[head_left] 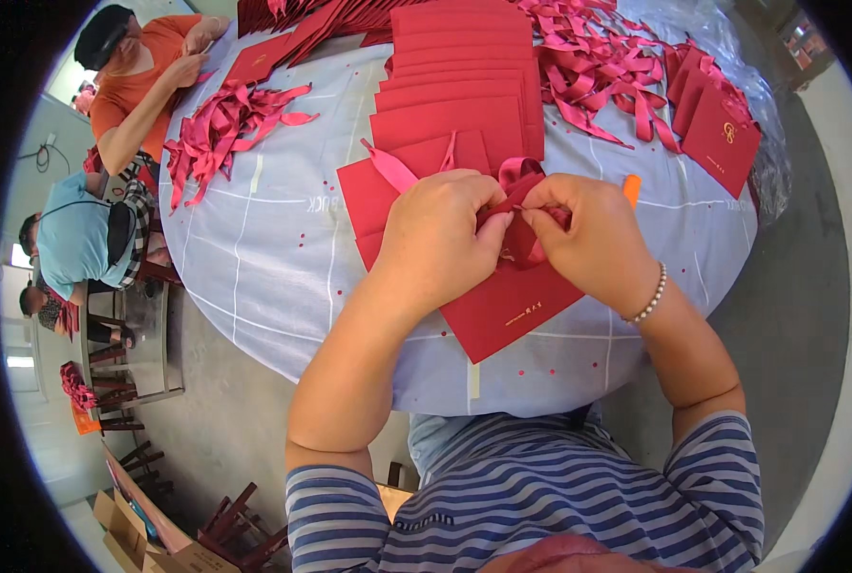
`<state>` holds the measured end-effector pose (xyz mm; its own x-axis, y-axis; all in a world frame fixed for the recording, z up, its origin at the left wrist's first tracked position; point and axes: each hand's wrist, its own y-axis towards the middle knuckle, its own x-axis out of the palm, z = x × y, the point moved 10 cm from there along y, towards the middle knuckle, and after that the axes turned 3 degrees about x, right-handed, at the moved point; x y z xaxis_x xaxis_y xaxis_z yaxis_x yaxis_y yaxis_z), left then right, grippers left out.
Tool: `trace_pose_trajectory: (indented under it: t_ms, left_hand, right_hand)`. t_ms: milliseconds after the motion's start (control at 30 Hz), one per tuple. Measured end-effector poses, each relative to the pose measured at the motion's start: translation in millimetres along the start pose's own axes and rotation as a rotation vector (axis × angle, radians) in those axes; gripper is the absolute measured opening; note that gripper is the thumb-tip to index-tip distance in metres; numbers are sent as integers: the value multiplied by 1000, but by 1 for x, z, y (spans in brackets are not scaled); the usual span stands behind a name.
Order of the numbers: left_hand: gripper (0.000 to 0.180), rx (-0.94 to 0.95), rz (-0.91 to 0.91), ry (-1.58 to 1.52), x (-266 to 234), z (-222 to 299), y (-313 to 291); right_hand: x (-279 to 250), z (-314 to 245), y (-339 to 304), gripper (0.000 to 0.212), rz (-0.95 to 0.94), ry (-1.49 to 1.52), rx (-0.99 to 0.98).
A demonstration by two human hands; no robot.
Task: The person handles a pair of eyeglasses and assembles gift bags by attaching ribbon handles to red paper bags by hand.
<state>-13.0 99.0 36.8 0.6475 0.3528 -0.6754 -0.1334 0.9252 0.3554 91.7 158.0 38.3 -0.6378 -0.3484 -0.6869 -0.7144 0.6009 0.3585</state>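
Note:
Over the near side of the cloth-covered table, both my hands meet at a red ribbon (518, 179) on a red paper gift bag (512, 310). My left hand (442, 229) pinches the ribbon between thumb and fingertips. Close against it, my right hand (588, 224) pinches the ribbon too, its thumb and forefinger almost touching the left thumb. The bag lies flat and turned at an angle, gold print facing up. My fingers partly hide the ribbon's crossing. Just beyond lies an overlapping row of red bags (459, 91), one with pink ribbon ends showing.
A heap of red ribbons (602, 72) lies at the far right beside finished-looking red bags (722, 134). Another ribbon pile (230, 129) sits at the left. An orange object (631, 189) is by my right hand. A person in orange (139, 86) works at the table's far left.

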Motion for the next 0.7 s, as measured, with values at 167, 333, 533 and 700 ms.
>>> trace_pose_trajectory:
  t_ms: [167,333,533,700]
  left_hand:
    - [12,99,11,49,2,10,0]
    - [13,72,-12,48,3,5,1]
    - [13,11,-16,57,1,3,-3]
    - [13,19,-53,77,5,3,-1]
  right_hand:
    - [4,3,6,9,-103,-24,89]
    - [8,-7,3,9,-13,-124,-24]
    - [-5,-6,1,8,-100,-52,-8]
    - [5,0,3,11,-107,-34,-15]
